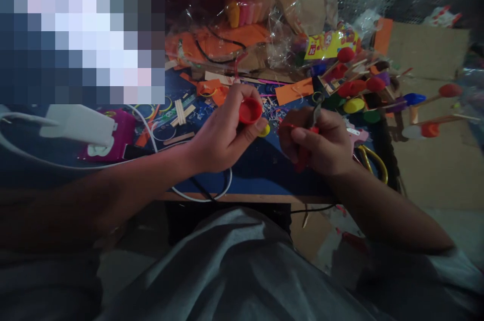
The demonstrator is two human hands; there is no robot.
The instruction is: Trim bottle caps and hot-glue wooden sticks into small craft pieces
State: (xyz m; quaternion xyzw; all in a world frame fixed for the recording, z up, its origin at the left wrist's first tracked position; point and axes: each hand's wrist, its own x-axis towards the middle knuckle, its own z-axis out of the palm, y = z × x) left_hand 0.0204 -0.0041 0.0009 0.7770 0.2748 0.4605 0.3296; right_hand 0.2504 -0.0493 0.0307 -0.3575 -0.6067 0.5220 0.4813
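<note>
My left hand point(223, 134) is closed around a small round red cup point(250, 110), its hollow side turned up toward me. A small yellow round piece point(263, 131) shows just beside the thumb; whether it touches the hand I cannot tell. To the right, my right hand point(321, 142) grips a pair of red-handled scissors point(303, 152). Their metal part point(317, 112) sticks up past the fingers, and much of the handle is hidden in the palm. Both hands are above the front part of the blue tabletop point(260, 175), apart from each other.
A white charger point(77, 124) sits in a magenta power socket point(126, 132) at left, its white cable looping over the table edge. Sticks with coloured oval heads point(355, 88) pile up at right. Orange paper point(294, 90), wooden sticks point(182, 113) and a yellow packet point(330, 44) lie behind.
</note>
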